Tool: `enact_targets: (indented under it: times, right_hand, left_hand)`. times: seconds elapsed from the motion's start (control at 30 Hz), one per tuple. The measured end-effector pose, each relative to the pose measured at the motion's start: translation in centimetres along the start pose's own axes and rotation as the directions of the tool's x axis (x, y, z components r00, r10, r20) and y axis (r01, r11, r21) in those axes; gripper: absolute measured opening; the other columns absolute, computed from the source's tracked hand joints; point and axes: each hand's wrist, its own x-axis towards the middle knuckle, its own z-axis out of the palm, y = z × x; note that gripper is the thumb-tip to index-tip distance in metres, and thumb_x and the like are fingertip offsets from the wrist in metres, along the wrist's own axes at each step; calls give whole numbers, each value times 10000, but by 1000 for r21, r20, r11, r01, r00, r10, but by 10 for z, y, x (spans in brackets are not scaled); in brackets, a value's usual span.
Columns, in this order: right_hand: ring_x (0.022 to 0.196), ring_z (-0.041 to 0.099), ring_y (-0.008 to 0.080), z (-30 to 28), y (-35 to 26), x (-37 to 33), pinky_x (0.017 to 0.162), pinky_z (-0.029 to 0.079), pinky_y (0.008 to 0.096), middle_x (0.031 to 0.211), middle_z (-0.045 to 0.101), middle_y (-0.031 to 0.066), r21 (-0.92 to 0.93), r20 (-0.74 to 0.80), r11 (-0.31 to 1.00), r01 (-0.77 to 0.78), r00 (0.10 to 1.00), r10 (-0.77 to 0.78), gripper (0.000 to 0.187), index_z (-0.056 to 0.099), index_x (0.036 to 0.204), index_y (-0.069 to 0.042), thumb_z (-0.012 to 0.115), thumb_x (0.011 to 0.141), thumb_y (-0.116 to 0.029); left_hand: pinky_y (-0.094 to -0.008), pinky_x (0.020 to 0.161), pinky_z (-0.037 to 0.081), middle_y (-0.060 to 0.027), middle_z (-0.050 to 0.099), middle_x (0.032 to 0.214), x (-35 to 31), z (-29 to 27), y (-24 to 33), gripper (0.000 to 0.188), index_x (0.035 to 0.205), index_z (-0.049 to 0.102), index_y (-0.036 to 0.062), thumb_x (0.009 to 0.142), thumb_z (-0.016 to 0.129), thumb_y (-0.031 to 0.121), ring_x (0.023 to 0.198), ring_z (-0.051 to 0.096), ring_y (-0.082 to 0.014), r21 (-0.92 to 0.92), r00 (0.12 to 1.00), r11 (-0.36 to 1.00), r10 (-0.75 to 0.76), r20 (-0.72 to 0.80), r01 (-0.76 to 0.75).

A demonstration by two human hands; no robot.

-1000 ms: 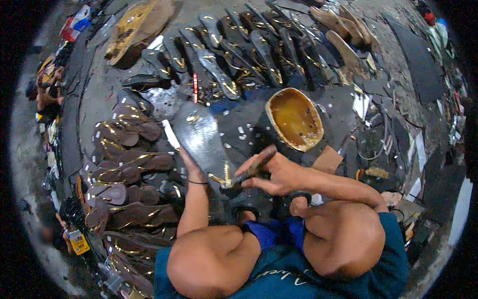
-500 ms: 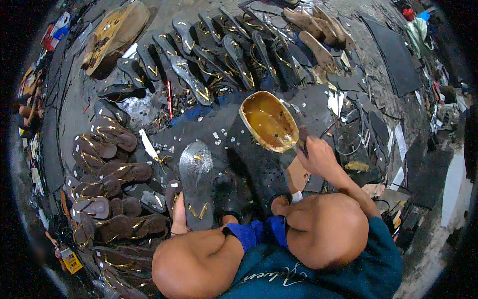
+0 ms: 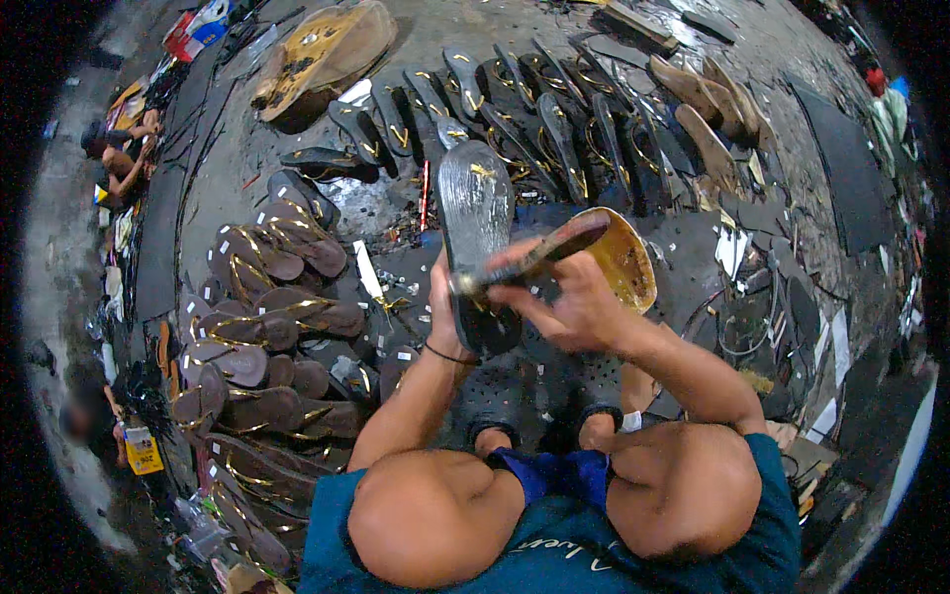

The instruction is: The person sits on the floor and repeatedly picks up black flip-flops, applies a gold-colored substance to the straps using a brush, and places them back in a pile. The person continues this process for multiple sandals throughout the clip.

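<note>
My left hand [image 3: 445, 312] is closed on a black sandal sole [image 3: 477, 203], held upright in front of me. The upper half shines wet, with gold strap ends on it. In my right hand [image 3: 574, 307] is a brush with a dark, broad handle [image 3: 574, 241]. Its working end lies across the lower part of the sole; the bristles are hard to make out. Behind my right hand stands a cut-open container [image 3: 629, 259] holding amber glue-like liquid, partly hidden by the hand and brush.
Brown sandals with gold straps [image 3: 287, 312] lie heaped on the left. Rows of black sandals [image 3: 561, 139] stand ahead. A white-bladed knife [image 3: 368, 272] lies on the ground, shoe lasts [image 3: 708, 99] at far right. Another person [image 3: 124, 163] sits at far left.
My right hand has brought the brush from the container to the sole. My left hand has raised the sole forward from beside my knee. The view has shifted.
</note>
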Motion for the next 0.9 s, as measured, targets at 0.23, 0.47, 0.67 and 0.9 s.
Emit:
enact_targets:
  times: [0.23,0.47,0.67,0.9]
  right_hand:
    - [956,576,245,3,-4,-25,815,442,359,1025,609,58,-47,254,953,301,926,-280,509,618,1184,-128,710,683,-127]
    - [868,614,270,19,0,-24,758,467,376,947,668,78,-72,-105,989,125,986,-132,342,650,1085,-123,708,752,-72]
    - [801,614,238,19,-1,-8,682,447,359,891,644,33,-199,66,936,289,957,-282,327,662,1050,-95,708,726,-93]
    - [837,607,193,57,74,3,726,473,354,934,618,35,-309,-90,883,354,913,-398,281,647,1056,-98,630,779,-145]
  left_hand:
    - [-406,874,527,-139,640,1107,-7,-6,35,544,1205,559,30,958,343,465,988,633,-257,-45,997,999,-23,80,27]
    - [-405,1024,429,-178,519,1274,3,-24,38,548,1307,445,-30,928,450,366,1109,541,-302,-320,980,946,111,168,-53]
    - [-402,856,523,-139,613,1155,7,-26,41,552,1257,516,26,960,358,463,979,623,-247,56,992,994,92,82,-97]
    - [-364,861,534,-115,633,1145,-13,27,2,440,1259,538,27,1020,357,349,976,644,-231,227,992,967,93,90,-111]
